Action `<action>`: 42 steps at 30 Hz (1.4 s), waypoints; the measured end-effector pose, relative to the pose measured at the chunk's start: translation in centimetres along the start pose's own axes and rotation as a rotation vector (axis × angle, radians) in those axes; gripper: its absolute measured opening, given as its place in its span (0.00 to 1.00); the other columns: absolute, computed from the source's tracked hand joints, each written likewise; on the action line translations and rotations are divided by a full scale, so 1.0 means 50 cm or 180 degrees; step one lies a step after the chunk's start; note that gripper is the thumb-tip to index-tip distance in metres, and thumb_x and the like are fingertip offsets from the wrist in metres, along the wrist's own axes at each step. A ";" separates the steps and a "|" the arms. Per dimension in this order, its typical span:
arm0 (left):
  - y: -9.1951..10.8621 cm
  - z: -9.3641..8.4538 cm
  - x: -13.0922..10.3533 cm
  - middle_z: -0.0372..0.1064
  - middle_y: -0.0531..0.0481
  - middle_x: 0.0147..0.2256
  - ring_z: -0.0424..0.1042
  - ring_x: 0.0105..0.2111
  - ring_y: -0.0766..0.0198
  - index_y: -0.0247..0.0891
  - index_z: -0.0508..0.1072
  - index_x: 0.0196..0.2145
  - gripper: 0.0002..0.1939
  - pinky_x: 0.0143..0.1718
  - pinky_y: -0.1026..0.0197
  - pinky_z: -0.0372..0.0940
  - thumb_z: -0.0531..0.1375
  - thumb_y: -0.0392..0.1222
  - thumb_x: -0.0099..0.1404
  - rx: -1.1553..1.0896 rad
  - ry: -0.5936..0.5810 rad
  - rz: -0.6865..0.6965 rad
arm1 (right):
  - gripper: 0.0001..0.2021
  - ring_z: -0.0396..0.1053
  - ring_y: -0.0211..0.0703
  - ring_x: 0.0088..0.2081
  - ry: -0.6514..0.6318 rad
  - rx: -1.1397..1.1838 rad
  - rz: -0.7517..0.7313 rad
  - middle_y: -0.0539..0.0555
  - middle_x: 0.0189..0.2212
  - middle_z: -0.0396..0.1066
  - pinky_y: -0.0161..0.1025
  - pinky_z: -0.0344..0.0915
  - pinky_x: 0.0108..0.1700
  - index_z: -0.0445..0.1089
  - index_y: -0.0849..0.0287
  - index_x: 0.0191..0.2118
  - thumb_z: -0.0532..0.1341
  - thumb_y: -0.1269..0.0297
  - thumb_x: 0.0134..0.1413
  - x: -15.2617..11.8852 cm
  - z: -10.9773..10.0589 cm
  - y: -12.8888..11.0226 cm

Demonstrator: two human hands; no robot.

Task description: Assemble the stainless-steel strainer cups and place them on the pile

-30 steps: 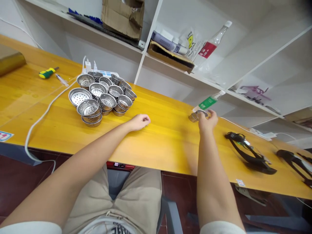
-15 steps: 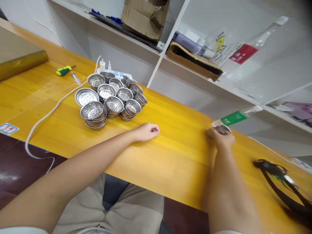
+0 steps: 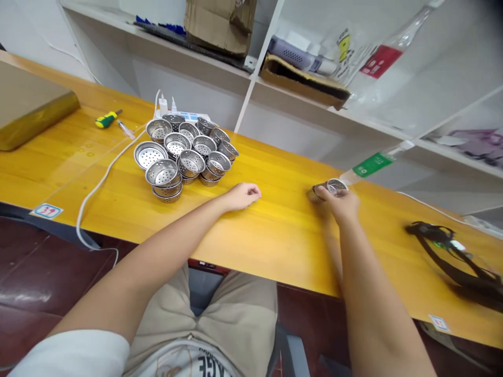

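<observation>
Yellow-orange table point(image 3: 271, 235) backed by white shelving point(image 3: 139, 50)

The tabletop has a smooth, lightly shiny surface with visible grain, and it runs across the whole view. A few faint ring marks show toward its far left, near a green-and-yellow screwdriver point(image 3: 105, 121). Numbered labels point(image 3: 47, 210) are stuck along the front edge.

Left of centre, perforated steel cups point(image 3: 190, 163) stand close together, several of them stacked. A white cable point(image 3: 100, 183) loops past them and over the edge, above a dark red tiled floor point(image 3: 27, 293).

The right hand point(image 3: 341, 203) has thumb and fingers closed around a perforated steel cup point(image 3: 337, 185), well apart from the cluster; whether a second cup is joined to it, or whether it touches the wood, I cannot tell. A green-labelled bottle point(image 3: 372, 164) is just behind. The left hand point(image 3: 243, 196) rests on the table near the cluster, fingers loosely curled; nothing shows in them, though whether they close fully cannot be told.

On the shelves are a brown carton point(image 3: 220, 26), a purple device point(image 3: 293, 54) in an open box point(image 3: 302, 84) and a red-labelled bottle point(image 3: 381, 61). Black strapped gear point(image 3: 451, 267) lies at far right, blurred.
</observation>
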State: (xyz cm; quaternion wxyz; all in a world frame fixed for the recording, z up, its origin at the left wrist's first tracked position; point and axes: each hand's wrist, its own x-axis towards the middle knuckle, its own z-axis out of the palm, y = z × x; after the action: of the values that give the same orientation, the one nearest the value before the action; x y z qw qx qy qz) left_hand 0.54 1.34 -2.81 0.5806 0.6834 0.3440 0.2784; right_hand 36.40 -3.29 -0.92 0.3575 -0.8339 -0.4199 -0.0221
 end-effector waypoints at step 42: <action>0.023 -0.025 0.005 0.74 0.53 0.42 0.73 0.37 0.66 0.45 0.71 0.46 0.16 0.32 0.67 0.64 0.58 0.58 0.72 -0.1883 0.0997 0.0237 | 0.10 0.66 0.58 0.56 -0.0387 0.1004 -0.2773 0.62 0.52 0.73 0.61 0.64 0.62 0.80 0.53 0.40 0.63 0.56 0.66 -0.312 0.138 -0.317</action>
State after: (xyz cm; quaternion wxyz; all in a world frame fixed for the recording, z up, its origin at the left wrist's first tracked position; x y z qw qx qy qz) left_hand -0.12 2.17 -1.46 0.6834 0.4463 0.3081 0.4887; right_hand 13.14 -3.48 -2.16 0.4120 -0.5153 -0.7493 -0.0572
